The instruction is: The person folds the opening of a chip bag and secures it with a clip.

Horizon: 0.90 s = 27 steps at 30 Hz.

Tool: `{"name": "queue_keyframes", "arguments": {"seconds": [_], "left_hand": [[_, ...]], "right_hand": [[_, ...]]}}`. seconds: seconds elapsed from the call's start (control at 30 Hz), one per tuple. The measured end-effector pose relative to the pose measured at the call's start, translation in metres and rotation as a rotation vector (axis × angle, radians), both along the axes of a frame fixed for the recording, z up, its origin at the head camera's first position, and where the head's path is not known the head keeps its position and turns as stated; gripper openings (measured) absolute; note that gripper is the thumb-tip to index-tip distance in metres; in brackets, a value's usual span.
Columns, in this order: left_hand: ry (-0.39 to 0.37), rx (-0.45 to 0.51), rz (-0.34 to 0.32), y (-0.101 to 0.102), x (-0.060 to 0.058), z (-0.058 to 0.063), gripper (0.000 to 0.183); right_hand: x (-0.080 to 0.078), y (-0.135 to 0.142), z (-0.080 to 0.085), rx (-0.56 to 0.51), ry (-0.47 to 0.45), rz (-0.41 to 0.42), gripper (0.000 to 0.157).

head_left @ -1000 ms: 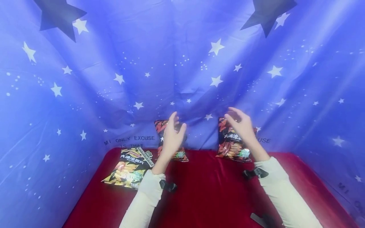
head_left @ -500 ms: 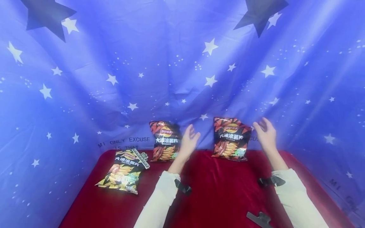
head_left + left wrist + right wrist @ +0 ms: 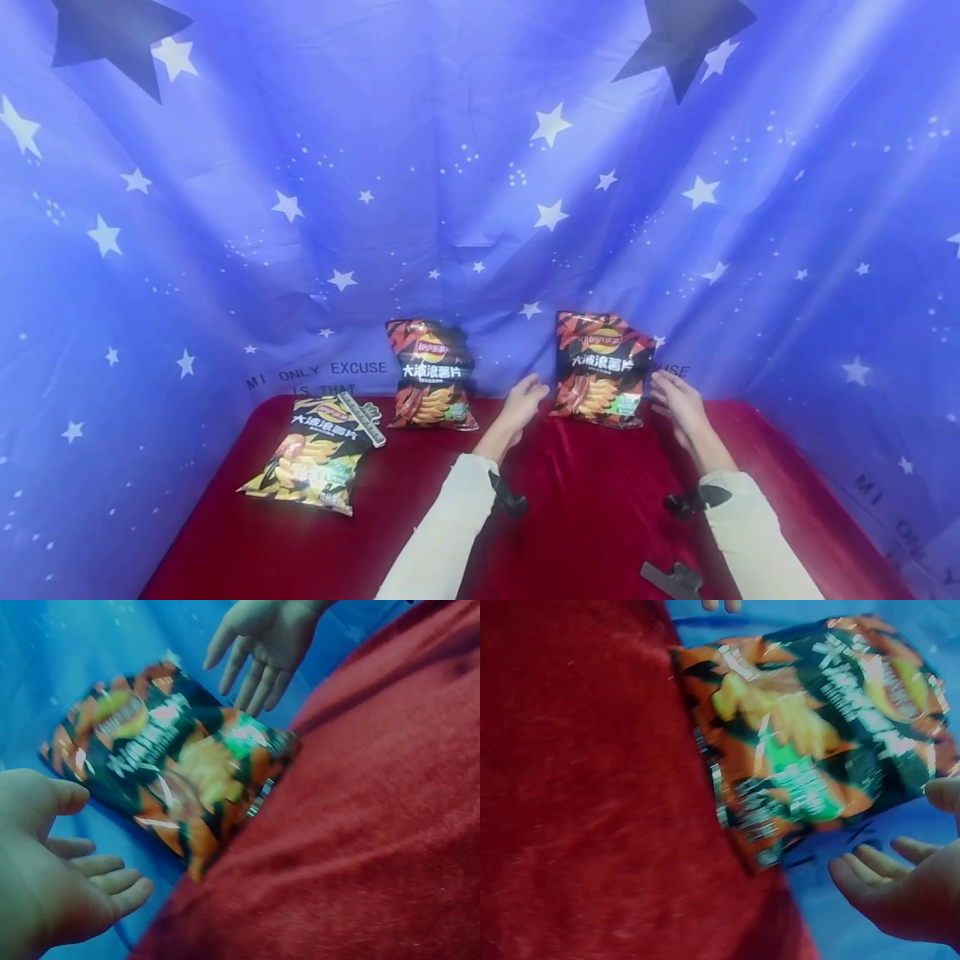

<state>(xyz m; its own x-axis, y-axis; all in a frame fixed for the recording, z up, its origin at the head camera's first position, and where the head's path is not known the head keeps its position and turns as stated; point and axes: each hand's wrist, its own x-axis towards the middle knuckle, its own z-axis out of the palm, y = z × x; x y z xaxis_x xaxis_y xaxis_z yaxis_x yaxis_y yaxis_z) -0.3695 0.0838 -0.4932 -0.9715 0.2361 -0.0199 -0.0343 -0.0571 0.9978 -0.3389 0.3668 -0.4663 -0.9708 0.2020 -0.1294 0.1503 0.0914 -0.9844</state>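
Observation:
A red and black chip bag stands upright at the back of the red table, leaning towards the blue curtain. On its left side is my left hand, fingers fairly straight, a small gap from the bag. My right hand is beside the bag's right edge with relaxed fingers. The left wrist view shows the bag between both hands, the left hand with its palm turned to it. In the right wrist view the right hand is just off the bag. Neither hand holds anything.
A second red and black chip bag stands further left. A yellow and black chip bag lies at the table's left, a ruler-like clip on its top corner. Near the front right lies a dark clip. Curtain hangs behind.
Both hands have come away from the tops of the two red and black bags. Left moved right, past the left bag; right swung outward, then lowered beside the right bag. The view shifted slightly.

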Motion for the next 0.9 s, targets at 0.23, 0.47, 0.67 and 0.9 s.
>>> {"name": "queue_keyframes", "arguments": {"seconds": [0.23, 0.47, 0.67, 0.9], "left_hand": [[-0.061, 0.055, -0.050, 0.011, -0.004, -0.016, 0.052], [-0.104, 0.065, -0.070, 0.016, -0.010, -0.018, 0.049], [-0.085, 0.067, -0.079, 0.020, -0.011, -0.020, 0.047], [-0.046, 0.072, -0.055, 0.024, -0.009, -0.019, 0.046]], "right_hand": [[-0.002, 0.002, -0.021, -0.049, -0.033, 0.089, 0.074], [-0.006, 0.000, -0.023, 0.020, -0.029, 0.135, 0.069], [-0.010, -0.004, -0.024, 0.016, -0.029, 0.107, 0.072], [-0.010, -0.008, -0.025, -0.028, -0.020, 0.025, 0.076]]}}
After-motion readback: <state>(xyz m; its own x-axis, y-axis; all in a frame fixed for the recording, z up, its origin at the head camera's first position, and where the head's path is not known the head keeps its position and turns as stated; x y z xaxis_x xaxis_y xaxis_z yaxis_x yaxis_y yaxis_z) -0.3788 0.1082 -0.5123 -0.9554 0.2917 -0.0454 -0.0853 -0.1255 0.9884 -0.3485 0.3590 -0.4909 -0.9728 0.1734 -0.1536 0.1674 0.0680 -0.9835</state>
